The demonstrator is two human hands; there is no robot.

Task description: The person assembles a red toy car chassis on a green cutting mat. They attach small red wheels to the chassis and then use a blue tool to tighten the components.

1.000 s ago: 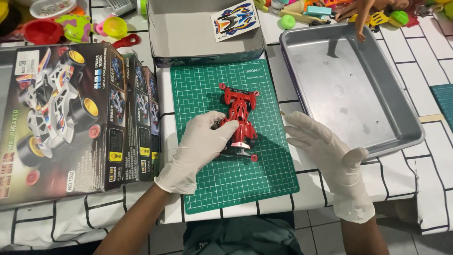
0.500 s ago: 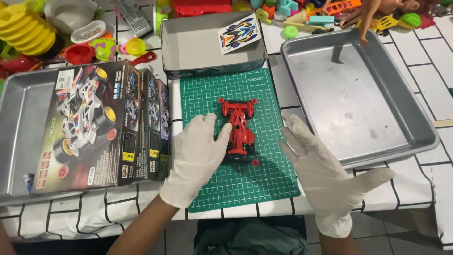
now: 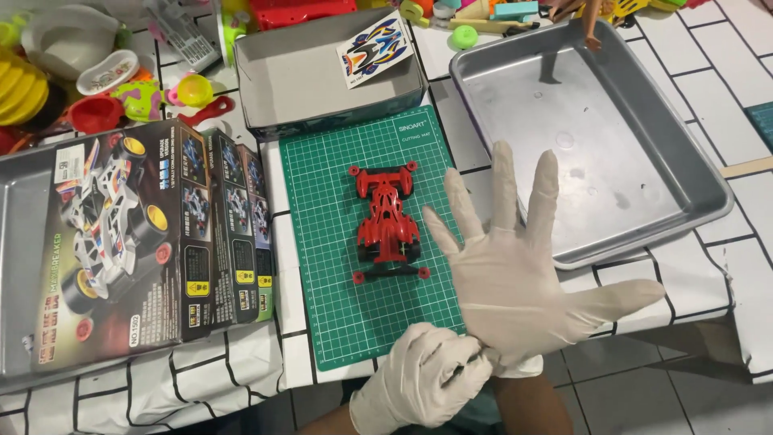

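A red toy race car body (image 3: 386, 219) lies lengthwise on the green cutting mat (image 3: 322, 242), touched by neither hand. My right hand (image 3: 519, 270), in a white glove, is spread flat with its fingers apart just right of the car, over the mat's edge. Below it, my left hand (image 3: 423, 383), also gloved, pinches the cuff of the right glove at the wrist.
An empty metal tray (image 3: 684, 173) sits to the right. A printed model car box (image 3: 137, 234) lies in another metal tray at left. Behind the mat is a grey box lid (image 3: 298, 80) holding a sticker sheet (image 3: 372, 48). Colourful plastic toys crowd the back.
My left hand has let go of the red car and moved down to the right glove's cuff. My right hand has lifted and spread its fingers. The camera view has shifted closer.
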